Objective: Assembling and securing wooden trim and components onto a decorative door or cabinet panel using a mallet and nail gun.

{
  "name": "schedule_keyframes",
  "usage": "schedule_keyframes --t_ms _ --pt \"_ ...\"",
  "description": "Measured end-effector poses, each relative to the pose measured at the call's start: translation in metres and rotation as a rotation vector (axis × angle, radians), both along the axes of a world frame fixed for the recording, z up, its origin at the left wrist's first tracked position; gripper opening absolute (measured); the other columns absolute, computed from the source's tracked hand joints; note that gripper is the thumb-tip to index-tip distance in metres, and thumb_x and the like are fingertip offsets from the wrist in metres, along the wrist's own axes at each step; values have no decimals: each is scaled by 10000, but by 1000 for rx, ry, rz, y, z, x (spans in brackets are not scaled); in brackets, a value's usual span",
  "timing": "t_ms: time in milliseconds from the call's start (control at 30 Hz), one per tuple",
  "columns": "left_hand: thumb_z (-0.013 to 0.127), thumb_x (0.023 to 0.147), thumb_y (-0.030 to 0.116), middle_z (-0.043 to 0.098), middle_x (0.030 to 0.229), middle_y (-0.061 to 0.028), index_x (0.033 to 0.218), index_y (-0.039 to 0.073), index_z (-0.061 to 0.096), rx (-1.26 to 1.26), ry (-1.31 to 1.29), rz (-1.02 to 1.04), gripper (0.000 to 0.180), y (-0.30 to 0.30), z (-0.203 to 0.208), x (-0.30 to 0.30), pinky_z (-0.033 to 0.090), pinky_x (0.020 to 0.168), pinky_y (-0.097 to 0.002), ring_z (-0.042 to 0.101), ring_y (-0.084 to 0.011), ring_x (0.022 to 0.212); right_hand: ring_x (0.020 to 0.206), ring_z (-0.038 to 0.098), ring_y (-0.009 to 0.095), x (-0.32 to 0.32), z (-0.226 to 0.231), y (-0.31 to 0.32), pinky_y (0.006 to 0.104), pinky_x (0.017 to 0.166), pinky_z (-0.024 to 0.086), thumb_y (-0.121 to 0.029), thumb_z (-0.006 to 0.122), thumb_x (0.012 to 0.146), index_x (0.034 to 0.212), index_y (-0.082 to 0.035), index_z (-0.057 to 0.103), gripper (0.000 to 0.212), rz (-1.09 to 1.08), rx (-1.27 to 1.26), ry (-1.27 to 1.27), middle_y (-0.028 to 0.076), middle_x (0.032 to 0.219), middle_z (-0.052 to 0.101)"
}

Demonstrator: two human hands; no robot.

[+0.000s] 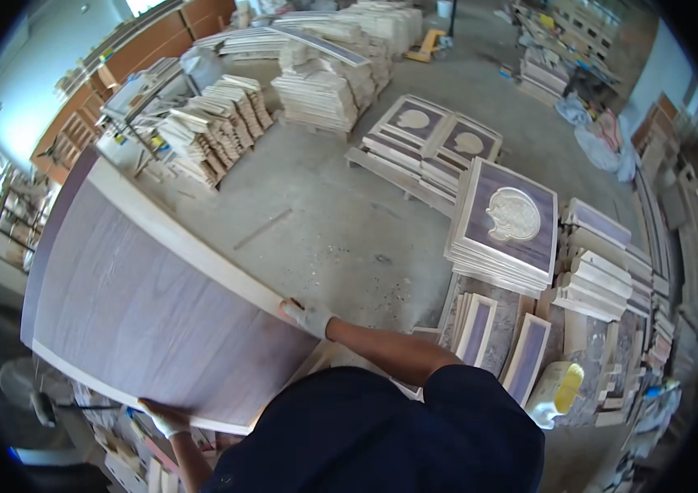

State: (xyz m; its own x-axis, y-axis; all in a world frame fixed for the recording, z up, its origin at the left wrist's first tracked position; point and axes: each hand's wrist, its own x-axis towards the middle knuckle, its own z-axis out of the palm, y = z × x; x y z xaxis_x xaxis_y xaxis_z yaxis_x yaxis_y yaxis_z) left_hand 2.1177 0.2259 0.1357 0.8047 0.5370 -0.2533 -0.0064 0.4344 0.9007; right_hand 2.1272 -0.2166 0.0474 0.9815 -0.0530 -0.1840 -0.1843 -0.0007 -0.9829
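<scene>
A person in a dark blue shirt, seen from above, holds a large flat wooden panel [147, 308] with a purplish-brown veneered face and a pale wood border, tilted across the left half of the scene. The gloved left hand [161, 416] grips the panel's near edge, fingers curled over the pale border and pressed together. The gloved right hand [306, 315] clasps the opposite, far edge, fingers wrapped around it (whether they are spread cannot be told). To the right, on the concrete floor [324, 222], stands a stack of square panels [503, 238] topped by one with a pale carved oval medallion; two similar stacks [435, 140] lie farther off. Piles of pale moulded trim pieces [217, 123] sit at the far left, and a yellow-and-white plastic jug [557, 393] rests near right.
</scene>
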Motion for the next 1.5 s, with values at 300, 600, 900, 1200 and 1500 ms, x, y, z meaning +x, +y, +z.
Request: schedule_keyframes --t_ms 300,600,900,1200,1500 --pt "402 917 779 201 1652 -161 1603 88 171 68 -27 -630 1000 -136 -21 334 167 1219 -465 216 -373 1496 708 529 136 125 9 -123 274 662 427 -423 520 1003 849 -67 659 412 -584 14 -91 5 807 608" --pt "500 939 695 258 1624 -191 1579 60 249 42 95 -859 936 -412 -44 521 195 1216 -431 261 -352 1481 764 477 142 176 1 -293 283 692 374 -472 505 990 948 -97 598 389 -964 429 99 3 864 535" --pt "630 946 522 582 1335 -158 1397 25 505 -158 -20 -1073 683 -691 -30 633 423 1035 -342 574 -265 1179 976 488 212 215 37 -513 361 858 378 -609 497 940 1178 -116 513 547 -1038 420 -47 53 1117 510" --pt "806 767 174 662 1063 -103 1246 -23 558 20 -420 -1685 574 -928 7 706 496 845 -287 618 -192 882 1189 499 281 276 67 -742 439 1025 382 -746 489 890 1407 -135 428 803 -1304 305 -524 102 1370 485" --pt "886 651 310 667 1028 -161 1195 -64 554 705 -945 -1927 739 -1120 212 705 516 822 -341 636 -251 872 1394 406 330 239 120 -861 545 1168 249 -947 416 737 1529 -205 401 1086 -1028 445 -952 93 1546 438"
